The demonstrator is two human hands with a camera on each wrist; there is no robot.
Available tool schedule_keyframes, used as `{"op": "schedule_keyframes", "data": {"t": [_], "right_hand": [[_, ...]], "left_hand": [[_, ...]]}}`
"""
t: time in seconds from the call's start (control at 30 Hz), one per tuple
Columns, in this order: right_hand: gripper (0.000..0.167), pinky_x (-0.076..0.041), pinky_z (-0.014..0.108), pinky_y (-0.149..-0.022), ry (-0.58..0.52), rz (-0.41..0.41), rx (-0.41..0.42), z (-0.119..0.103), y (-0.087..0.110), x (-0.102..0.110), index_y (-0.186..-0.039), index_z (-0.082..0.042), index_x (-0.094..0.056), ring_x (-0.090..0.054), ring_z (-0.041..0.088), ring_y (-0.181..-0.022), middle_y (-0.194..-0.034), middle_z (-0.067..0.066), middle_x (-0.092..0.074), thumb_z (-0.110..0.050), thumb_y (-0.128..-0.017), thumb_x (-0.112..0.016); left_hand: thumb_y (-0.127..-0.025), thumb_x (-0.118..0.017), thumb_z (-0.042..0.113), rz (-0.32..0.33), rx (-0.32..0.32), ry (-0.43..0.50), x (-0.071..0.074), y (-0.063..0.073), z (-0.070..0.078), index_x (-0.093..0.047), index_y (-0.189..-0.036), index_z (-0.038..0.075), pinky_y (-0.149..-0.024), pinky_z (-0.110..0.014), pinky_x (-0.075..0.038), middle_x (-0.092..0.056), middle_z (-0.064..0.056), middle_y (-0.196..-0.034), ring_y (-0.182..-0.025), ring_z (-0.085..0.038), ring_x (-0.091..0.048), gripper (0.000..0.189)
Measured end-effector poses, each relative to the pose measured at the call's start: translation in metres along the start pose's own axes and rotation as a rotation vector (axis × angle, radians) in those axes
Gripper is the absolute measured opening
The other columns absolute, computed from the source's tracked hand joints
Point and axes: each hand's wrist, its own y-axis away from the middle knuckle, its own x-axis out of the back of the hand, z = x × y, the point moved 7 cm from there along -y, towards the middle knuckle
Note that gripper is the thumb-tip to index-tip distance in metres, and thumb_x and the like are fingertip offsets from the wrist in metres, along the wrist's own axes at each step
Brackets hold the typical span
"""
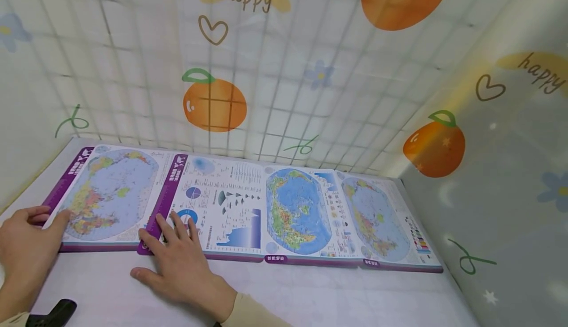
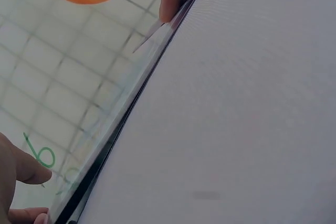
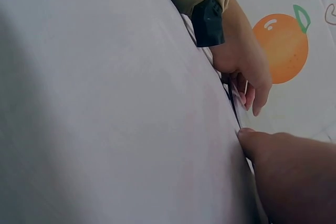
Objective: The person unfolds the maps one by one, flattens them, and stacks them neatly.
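A long folded-out world map [image 1: 299, 208] lies across the white table, its panels in a row. One purple title strip [image 1: 166, 203] crosses it left of the middle; another purple strip [image 1: 71, 179] runs along the left end. At that left end my left hand [image 1: 31, 248] pinches the map's edge, thumb over the printed side and fingers curled at the purple strip. My right hand [image 1: 182, 263] rests on the front edge by the middle strip, fingers spread and fairly straight. Both hands show again low in the right wrist view, where the printed side is hidden.
A patterned curtain [image 1: 248, 55] with oranges hangs over a wire grid behind the table, and another curtained side [image 1: 501, 194] stands at the right. White tabletop [image 1: 310, 297] shows in front of the map. A black strap [image 1: 53, 313] is at the left wrist.
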Motion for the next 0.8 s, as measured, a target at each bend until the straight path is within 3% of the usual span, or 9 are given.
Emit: {"op": "schedule_keyframes", "data": {"t": [0.1, 0.27, 0.37, 0.4, 0.5, 0.6, 0.67, 0.73, 0.8], "right_hand": [[0.071, -0.019, 0.057, -0.128, 0.006, 0.006, 0.002, -0.001, 0.0, 0.0, -0.164, -0.042, -0.032, -0.015, 0.03, -0.164, -0.175, -0.001, -0.024, -0.075, -0.102, -0.037], [0.071, -0.021, 0.056, -0.128, 0.005, 0.025, -0.001, 0.0, 0.001, 0.002, -0.164, -0.041, -0.033, -0.019, 0.029, -0.163, -0.174, -0.001, -0.027, -0.075, -0.102, -0.038], [0.07, -0.021, 0.055, -0.128, -0.018, 0.026, -0.008, 0.001, 0.001, 0.002, -0.164, -0.041, -0.033, -0.019, 0.028, -0.163, -0.174, -0.002, -0.027, -0.074, -0.102, -0.039], [0.07, -0.02, 0.055, -0.129, -0.029, 0.021, -0.012, 0.002, 0.001, 0.002, -0.164, -0.041, -0.033, -0.018, 0.027, -0.163, -0.174, -0.003, -0.026, -0.074, -0.102, -0.039], [0.07, -0.017, 0.054, -0.13, -0.055, 0.008, -0.02, 0.003, 0.001, -0.001, -0.165, -0.042, -0.031, -0.015, 0.026, -0.164, -0.175, -0.004, -0.024, -0.073, -0.102, -0.04], [0.07, -0.017, 0.053, -0.13, -0.07, 0.008, -0.02, 0.003, 0.0, -0.002, -0.165, -0.042, -0.03, -0.014, 0.025, -0.164, -0.175, -0.004, -0.023, -0.072, -0.103, -0.041], [0.07, -0.017, 0.053, -0.13, -0.072, 0.018, -0.02, 0.003, 0.0, -0.003, -0.165, -0.041, -0.031, -0.015, 0.025, -0.164, -0.175, -0.004, -0.024, -0.071, -0.103, -0.041], [0.07, -0.018, 0.053, -0.13, -0.074, 0.027, -0.02, 0.004, 0.0, -0.003, -0.165, -0.04, -0.031, -0.016, 0.024, -0.164, -0.174, -0.004, -0.025, -0.071, -0.103, -0.042], [0.07, -0.019, 0.053, -0.13, -0.073, 0.034, -0.021, 0.004, 0.0, -0.003, -0.165, -0.04, -0.031, -0.017, 0.024, -0.163, -0.174, -0.004, -0.025, -0.07, -0.103, -0.042]], "left_hand": [[-0.097, -0.069, 0.03, -0.008, 0.005, -0.003, 0.0, -0.001, -0.001, -0.062, -0.135, -0.008, -0.072, -0.029, -0.029, -0.065, -0.029, -0.117, -0.079, -0.006, -0.045, 0.055], [-0.099, -0.067, 0.026, -0.043, -0.027, -0.032, -0.002, 0.001, 0.006, -0.056, -0.132, -0.015, -0.086, -0.053, -0.029, -0.058, -0.036, -0.113, -0.104, -0.048, -0.051, 0.053], [-0.102, -0.064, 0.022, -0.045, -0.028, 0.007, -0.003, 0.002, 0.007, -0.054, -0.13, -0.015, -0.096, -0.062, -0.026, -0.061, -0.041, -0.124, -0.121, -0.056, -0.05, 0.048], [-0.102, -0.064, 0.021, -0.042, -0.019, 0.027, -0.004, 0.001, 0.006, -0.055, -0.13, -0.014, -0.098, -0.059, -0.028, -0.063, -0.039, -0.127, -0.122, -0.054, -0.051, 0.046], [-0.104, -0.063, 0.021, -0.043, 0.014, 0.076, -0.004, -0.003, 0.001, -0.057, -0.131, -0.009, -0.094, -0.032, -0.041, -0.065, -0.034, -0.129, -0.095, -0.019, -0.068, 0.041], [-0.104, -0.065, 0.023, -0.053, 0.073, 0.122, -0.003, -0.007, -0.007, -0.06, -0.129, -0.005, -0.059, -0.01, -0.04, -0.074, -0.029, -0.113, -0.064, 0.013, -0.049, 0.037], [-0.104, -0.066, 0.023, -0.065, 0.118, 0.184, -0.005, -0.01, -0.012, -0.062, -0.119, 0.001, -0.049, -0.01, -0.042, -0.079, -0.012, -0.083, -0.056, 0.017, -0.045, 0.027], [-0.104, -0.066, 0.023, -0.07, 0.158, 0.247, -0.007, -0.014, -0.018, -0.062, -0.111, 0.006, -0.049, -0.011, -0.044, -0.067, 0.014, -0.063, -0.053, 0.015, -0.048, 0.019], [-0.104, -0.066, 0.025, -0.083, 0.207, 0.295, -0.009, -0.016, -0.025, -0.06, -0.106, 0.015, -0.05, -0.011, -0.046, -0.047, 0.036, -0.066, -0.053, 0.012, -0.052, 0.011]]}}
